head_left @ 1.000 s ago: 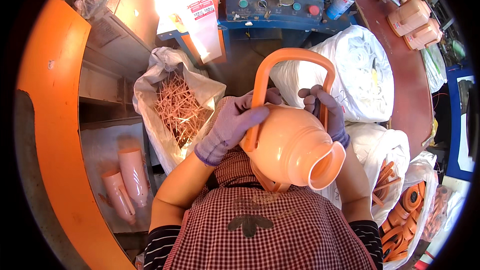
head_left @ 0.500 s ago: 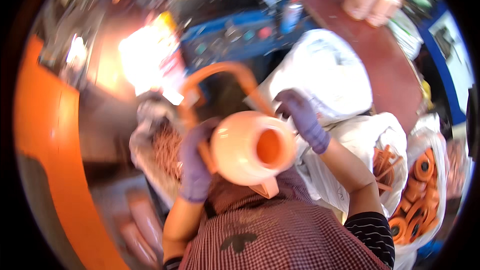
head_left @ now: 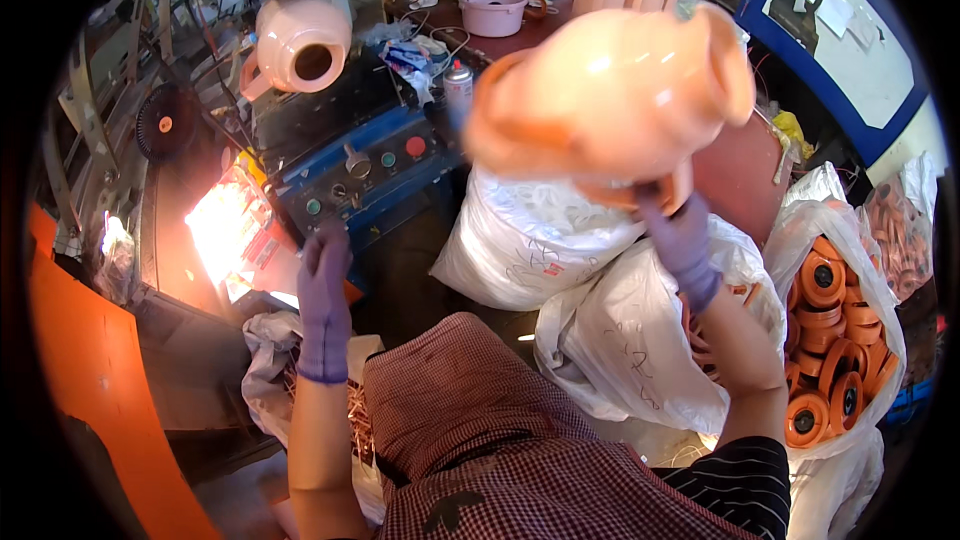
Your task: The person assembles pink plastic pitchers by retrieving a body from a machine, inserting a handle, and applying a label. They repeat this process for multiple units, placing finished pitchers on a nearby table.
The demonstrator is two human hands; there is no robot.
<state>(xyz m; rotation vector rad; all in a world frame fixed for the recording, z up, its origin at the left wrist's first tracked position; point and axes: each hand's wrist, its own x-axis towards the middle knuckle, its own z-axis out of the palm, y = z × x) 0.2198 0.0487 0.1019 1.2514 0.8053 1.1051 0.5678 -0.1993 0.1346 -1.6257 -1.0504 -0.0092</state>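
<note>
Low on your left, a pale sack (head_left: 268,345) holds thin orange sticks (head_left: 358,420). Next, a white sack (head_left: 500,255) bulges with whitish material (head_left: 565,202), a second white sack (head_left: 635,350) holds orange strips (head_left: 697,340), and a clear bag (head_left: 790,228) is packed with round orange parts (head_left: 825,325). Your left hand (head_left: 325,285) is near the blue control panel (head_left: 370,183), its grip hard to tell; your right hand (head_left: 685,245) clamps the handle (head_left: 681,190) of the peach jug (head_left: 610,90), raised above the white sacks.

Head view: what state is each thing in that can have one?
Right hand, gripping the held jug from below
Left hand, empty, fingers up
Held jug, tipped sideways, mouth toward picture right
Farther jug, tilted, mouth open
Spray can, upright
Pink basin, upright
Clear bag, open, filled with orange parts
</note>
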